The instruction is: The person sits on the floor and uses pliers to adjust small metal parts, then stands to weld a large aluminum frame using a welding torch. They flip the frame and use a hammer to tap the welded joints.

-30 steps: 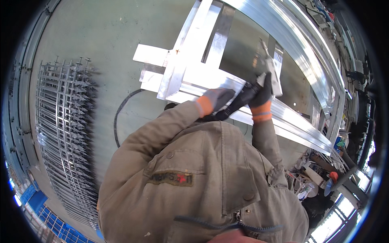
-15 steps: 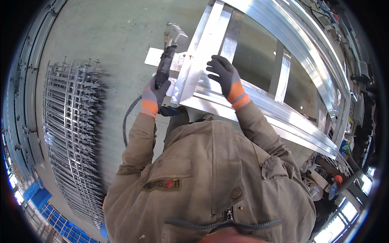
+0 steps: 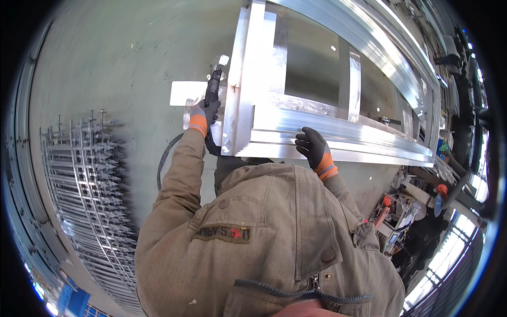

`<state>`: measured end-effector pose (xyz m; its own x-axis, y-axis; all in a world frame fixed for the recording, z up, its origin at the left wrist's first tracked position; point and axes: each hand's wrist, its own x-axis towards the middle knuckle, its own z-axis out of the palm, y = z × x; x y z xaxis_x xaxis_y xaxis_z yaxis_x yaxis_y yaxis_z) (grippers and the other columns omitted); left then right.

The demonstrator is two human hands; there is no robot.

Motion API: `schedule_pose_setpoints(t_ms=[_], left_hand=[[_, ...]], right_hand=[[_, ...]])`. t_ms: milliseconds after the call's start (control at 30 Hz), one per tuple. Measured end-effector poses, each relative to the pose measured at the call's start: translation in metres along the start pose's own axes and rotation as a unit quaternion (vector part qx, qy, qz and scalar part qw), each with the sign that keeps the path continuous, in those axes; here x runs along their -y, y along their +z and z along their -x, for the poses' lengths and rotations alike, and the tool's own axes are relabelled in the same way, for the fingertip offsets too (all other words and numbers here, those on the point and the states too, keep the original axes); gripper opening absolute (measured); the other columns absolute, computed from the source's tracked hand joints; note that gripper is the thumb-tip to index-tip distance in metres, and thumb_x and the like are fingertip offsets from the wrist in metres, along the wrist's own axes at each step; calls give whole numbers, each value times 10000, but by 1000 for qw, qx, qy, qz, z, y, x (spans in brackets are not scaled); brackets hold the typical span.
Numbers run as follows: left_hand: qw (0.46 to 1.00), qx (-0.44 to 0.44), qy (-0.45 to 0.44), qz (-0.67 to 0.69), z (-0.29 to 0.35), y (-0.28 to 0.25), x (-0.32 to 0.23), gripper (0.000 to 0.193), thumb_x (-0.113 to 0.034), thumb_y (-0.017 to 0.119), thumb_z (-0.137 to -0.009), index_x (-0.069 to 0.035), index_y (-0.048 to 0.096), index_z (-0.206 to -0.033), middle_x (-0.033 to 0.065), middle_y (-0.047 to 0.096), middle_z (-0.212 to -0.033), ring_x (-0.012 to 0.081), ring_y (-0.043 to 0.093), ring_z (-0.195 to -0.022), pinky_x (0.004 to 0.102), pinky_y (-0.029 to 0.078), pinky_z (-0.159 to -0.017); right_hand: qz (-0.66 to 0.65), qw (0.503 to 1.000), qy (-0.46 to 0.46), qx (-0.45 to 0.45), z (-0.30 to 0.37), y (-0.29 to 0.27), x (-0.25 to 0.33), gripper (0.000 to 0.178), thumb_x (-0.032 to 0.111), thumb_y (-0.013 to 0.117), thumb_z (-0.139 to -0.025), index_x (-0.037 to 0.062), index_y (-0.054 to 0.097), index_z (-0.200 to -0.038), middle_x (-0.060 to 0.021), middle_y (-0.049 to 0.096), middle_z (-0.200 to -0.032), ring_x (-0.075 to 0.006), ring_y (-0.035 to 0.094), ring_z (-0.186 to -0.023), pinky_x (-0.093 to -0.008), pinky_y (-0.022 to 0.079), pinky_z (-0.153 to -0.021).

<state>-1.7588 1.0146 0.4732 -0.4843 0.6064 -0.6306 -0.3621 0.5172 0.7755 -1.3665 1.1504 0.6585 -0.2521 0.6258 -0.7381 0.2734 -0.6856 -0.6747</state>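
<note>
A welding gun (image 3: 214, 87) with a black grip and a metal head is in my left hand (image 3: 203, 115), the fingers wrapped round the grip. From its lower end a thick black cable (image 3: 168, 153) hangs down past my left sleeve. Just right of the gun lies a shiny metal frame (image 3: 296, 134) of long ribbed rails and flat cross pieces. Over the frame's near rail is my right hand (image 3: 312, 148), fingers loosely bent and apart, nothing in them; whether it touches the rail I cannot tell. Both hands wear dark gloves with orange cuffs.
A white plate (image 3: 185, 93) is beyond my left hand, left of the frame. On the floor at left stands a stack of spiked metal fence panels (image 3: 87, 174). Long metal profiles (image 3: 24, 121) line the far left. Mixed tools and scrap (image 3: 398, 211) lie at the right.
My right hand has moved down and to the right, from above the frame's corner to its near rail. My left hand has kept hold of the welding gun. The view has shifted.
</note>
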Motion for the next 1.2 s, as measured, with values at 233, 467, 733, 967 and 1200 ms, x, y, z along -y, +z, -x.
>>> schedule_pose_setpoints(t_ms=[233,467,733,967,1200], left_hand=[[995,64,-62,51,-27,4,6,408,-414,841,-978,-31,763,-1097,70,737,-856,174,666,-688,326,518,-638],[972,181,43,-144,-66,-11,26,463,-279,696,-1095,19,718,-1449,139,798,-1069,227,735,-911,368,621,-838],[971,214,-99,33,-96,43,11,630,-427,629,-1130,59,621,-1532,255,749,-1341,341,749,-1175,449,643,-1001],[991,79,-59,-94,-44,47,8,666,-462,620,-1129,59,607,-1544,267,735,-1373,367,739,-1207,467,639,-1011],[967,-102,-46,-229,47,104,10,703,-497,611,-1127,59,593,-1556,278,721,-1406,393,729,-1239,485,636,-1021]], right_hand=[[-37,999,17,-18,11,9,-6,581,441,719,-1087,48,608,-1499,-136,750,-1268,-236,737,-1112,-382,606,-963],[-83,996,1,-35,30,-11,-27,511,446,714,-1090,57,681,-1419,-99,758,-1221,-199,730,-1065,-364,608,-925],[-95,993,-33,-66,29,-67,-79,570,497,746,-1049,28,713,-1372,-77,774,-1090,-171,722,-921,-348,611,-799],[-23,991,-33,-124,30,-199,-211,560,550,717,-1023,20,768,-1198,-95,778,-955,-207,723,-813,-374,575,-714],[120,952,115,-255,64,-433,-520,571,566,660,-1040,13,789,-1104,-151,789,-915,-300,758,-768,-472,612,-730]])
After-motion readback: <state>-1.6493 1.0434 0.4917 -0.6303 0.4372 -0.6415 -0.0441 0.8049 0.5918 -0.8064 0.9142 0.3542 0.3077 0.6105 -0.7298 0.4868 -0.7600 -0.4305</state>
